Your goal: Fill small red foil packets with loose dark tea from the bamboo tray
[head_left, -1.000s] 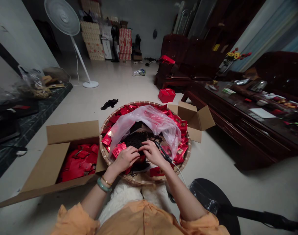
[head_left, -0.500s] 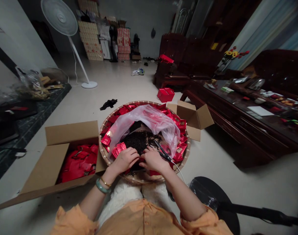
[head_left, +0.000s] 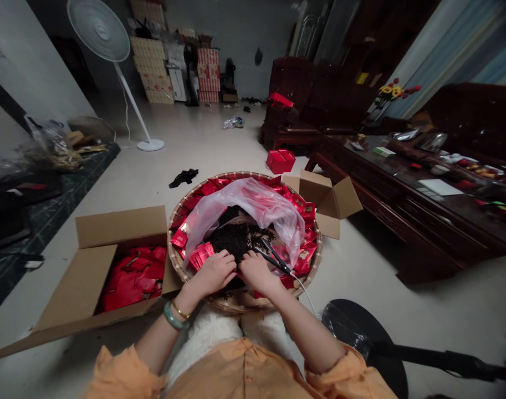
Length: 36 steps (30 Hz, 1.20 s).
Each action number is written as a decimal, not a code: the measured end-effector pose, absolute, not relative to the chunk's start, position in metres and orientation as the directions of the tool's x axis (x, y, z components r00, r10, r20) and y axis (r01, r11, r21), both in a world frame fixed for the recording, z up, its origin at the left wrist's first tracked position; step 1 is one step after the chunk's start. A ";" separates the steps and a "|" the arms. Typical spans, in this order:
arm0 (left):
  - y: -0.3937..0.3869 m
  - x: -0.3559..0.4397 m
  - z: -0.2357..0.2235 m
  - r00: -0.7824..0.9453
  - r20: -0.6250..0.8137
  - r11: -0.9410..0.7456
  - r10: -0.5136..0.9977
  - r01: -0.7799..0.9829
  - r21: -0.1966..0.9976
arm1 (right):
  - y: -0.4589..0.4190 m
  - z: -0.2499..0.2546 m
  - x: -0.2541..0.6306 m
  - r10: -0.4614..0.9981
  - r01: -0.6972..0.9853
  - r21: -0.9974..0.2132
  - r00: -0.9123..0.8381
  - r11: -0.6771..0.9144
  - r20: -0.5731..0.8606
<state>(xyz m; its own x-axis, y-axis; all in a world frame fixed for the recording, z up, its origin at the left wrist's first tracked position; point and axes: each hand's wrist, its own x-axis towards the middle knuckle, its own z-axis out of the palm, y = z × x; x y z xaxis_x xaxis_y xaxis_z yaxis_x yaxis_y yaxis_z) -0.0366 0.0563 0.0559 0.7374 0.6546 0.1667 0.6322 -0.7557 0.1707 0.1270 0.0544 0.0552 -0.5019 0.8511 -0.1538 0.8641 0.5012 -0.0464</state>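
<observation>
My left hand and my right hand meet over the near part of a round woven basket. Both have curled fingers, tips close together; whatever lies between them is hidden. Just beyond them, dark loose tea leaves lie in an open clear plastic bag. A black hair straightener, its jaws apart and a white cord trailing, rests to the right of my right hand. Beside my left hand is a stack of small red packets. More red packets ring the basket's inside.
To the left, an open cardboard box holds many red packets. Another open box stands behind the basket's right side, near a red carton. A dark wooden table runs along the right. A black round stand base lies at lower right.
My hands stay in the same place, with the fingers slightly more drawn together; the bit of red seen between them is now hidden. The camera view has shifted slightly.
</observation>
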 end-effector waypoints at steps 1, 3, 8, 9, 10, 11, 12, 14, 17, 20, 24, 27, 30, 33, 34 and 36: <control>0.057 -0.037 0.056 0.737 0.158 -0.754 0.657 0.638 0.159 | 0.055 0.054 0.126 0.850 0.863 -0.043 -0.503 0.503 -0.155; 0.057 -0.038 0.053 0.736 0.149 -0.750 0.661 0.646 0.140 | 0.054 0.056 0.127 0.852 0.863 -0.056 -0.505 0.502 -0.139; 0.056 -0.042 0.043 0.686 0.184 -0.710 0.704 0.672 0.211 | 0.052 0.071 0.136 0.882 0.878 -0.114 -0.470 0.465 -0.024; 0.055 -0.043 0.040 0.671 0.193 -0.697 0.716 0.675 0.241 | 0.052 0.072 0.137 0.883 0.877 -0.120 -0.470 0.465 -0.014; 0.054 -0.043 0.038 0.657 0.203 -0.686 0.726 0.674 0.275 | 0.052 0.072 0.137 0.880 0.874 -0.122 -0.475 0.470 -0.017; 0.054 -0.043 0.035 0.643 0.219 -0.677 0.734 0.667 0.312 | 0.052 0.071 0.137 0.875 0.870 -0.120 -0.484 0.478 -0.030; 0.053 -0.043 0.032 0.623 0.247 -0.668 0.742 0.656 0.350 | 0.053 0.070 0.136 0.870 0.867 -0.114 -0.492 0.484 -0.048; 0.053 -0.043 0.025 0.559 0.331 -0.649 0.760 0.626 0.433 | 0.055 0.065 0.135 0.861 0.863 -0.103 -0.503 0.495 -0.073; 0.056 -0.044 0.013 0.382 0.407 -0.558 0.830 0.583 0.590 | 0.058 0.060 0.134 0.860 0.859 -0.106 -0.507 0.500 -0.052; 0.062 -0.045 0.003 0.255 0.304 -0.396 0.918 0.525 0.754 | 0.061 0.059 0.137 0.867 0.856 -0.156 -0.498 0.493 0.012; 0.067 -0.039 0.006 0.118 0.175 -0.209 0.977 0.404 0.891 | 0.066 0.059 0.144 0.878 0.794 -0.378 -0.454 0.476 0.153; 0.071 -0.034 0.017 0.074 0.124 -0.140 0.990 0.281 0.950 | 0.072 0.058 0.149 0.910 0.663 -0.627 -0.352 0.409 0.221; 0.074 -0.031 0.029 0.118 0.086 -0.109 0.989 0.202 0.973 | 0.080 0.058 0.152 0.936 0.495 -0.818 -0.323 0.295 0.142; 0.074 -0.027 0.034 0.129 0.040 -0.058 0.991 0.135 0.989 | 0.085 0.055 0.153 0.950 0.328 -0.938 -0.312 0.112 0.005; 0.073 -0.026 0.034 0.124 0.011 -0.024 0.992 0.099 0.995 | 0.086 0.053 0.153 0.957 0.278 -0.959 -0.289 0.060 -0.024; 0.071 -0.023 0.033 0.152 -0.077 0.074 0.985 0.026 0.997 | 0.087 0.048 0.153 0.970 0.203 -0.979 -0.236 -0.006 -0.055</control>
